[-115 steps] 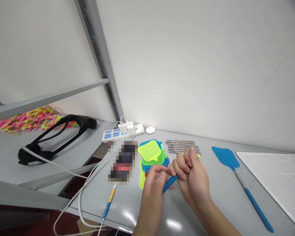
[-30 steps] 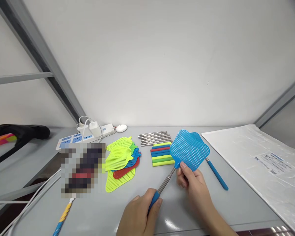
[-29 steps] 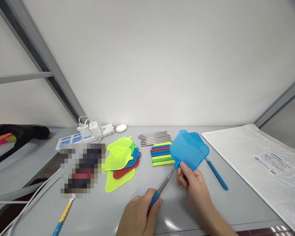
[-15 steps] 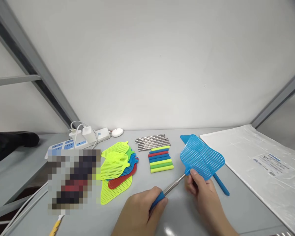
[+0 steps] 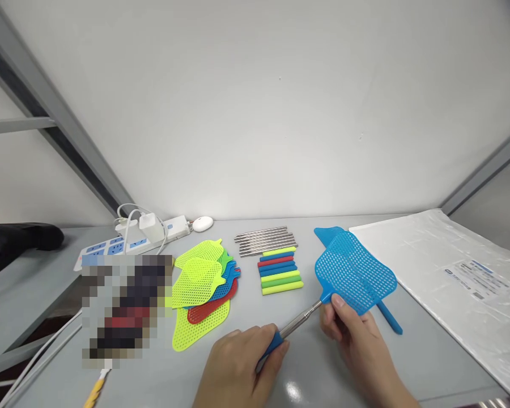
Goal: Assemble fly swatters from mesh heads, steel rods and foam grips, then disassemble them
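A blue fly swatter [image 5: 352, 271] with a perforated head and a metal rod is between my hands, tilted up to the right. My left hand [image 5: 249, 362] is closed round its blue handle grip. My right hand [image 5: 351, 328] pinches the neck where the rod meets the head. Behind the raised head lies another blue fly swatter [image 5: 389, 317], mostly covered; its handle sticks out at lower right. Left of centre sits an overlapping pile of swatter heads [image 5: 198, 283] in yellow, green, blue and red. Metal rods [image 5: 266, 241] and coloured handle grips [image 5: 280, 277] lie in rows at the middle.
A white wrapped package [image 5: 459, 272] with a label covers the right side. At the left back stands a power strip [image 5: 110, 247] with plugs and white cables, beside a white oval device [image 5: 203, 224]. A pixelated dark object [image 5: 127, 311] lies at left. A wall closes off the back.
The view has shifted slightly. Both hands keep the same hold on the fly swatter, and the loose parts lie as before.
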The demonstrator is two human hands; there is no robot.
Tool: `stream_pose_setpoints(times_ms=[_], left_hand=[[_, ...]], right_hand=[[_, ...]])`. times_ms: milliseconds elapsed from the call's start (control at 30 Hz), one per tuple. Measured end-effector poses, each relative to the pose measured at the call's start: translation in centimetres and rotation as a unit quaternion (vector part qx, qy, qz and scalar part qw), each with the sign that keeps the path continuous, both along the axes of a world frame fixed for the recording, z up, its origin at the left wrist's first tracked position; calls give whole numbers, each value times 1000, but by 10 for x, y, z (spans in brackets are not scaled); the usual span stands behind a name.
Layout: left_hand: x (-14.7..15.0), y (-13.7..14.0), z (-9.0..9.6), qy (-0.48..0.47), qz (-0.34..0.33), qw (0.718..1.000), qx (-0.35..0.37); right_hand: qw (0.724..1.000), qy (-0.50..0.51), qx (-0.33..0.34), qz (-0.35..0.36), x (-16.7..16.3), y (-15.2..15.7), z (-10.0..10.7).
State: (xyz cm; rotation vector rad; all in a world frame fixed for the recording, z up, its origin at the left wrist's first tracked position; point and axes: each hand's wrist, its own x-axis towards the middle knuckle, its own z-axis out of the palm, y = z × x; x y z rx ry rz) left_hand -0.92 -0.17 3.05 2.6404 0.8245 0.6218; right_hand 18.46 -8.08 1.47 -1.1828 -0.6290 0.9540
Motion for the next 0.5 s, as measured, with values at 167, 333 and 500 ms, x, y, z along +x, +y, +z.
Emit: stream_pose_setpoints(times_ms=[167,333,500], left_hand=[[-2,-1,-2,-28,7,1000,4],[-2,1,-4,-30,11,999,12],[-1,2,-2,-16,9,1000,8]], right_hand=[[1000,-10,-13,7,-2,0,1],[1000,-8,-8,21,-1,3,5],[1000,7,6,18,0,2,4]])
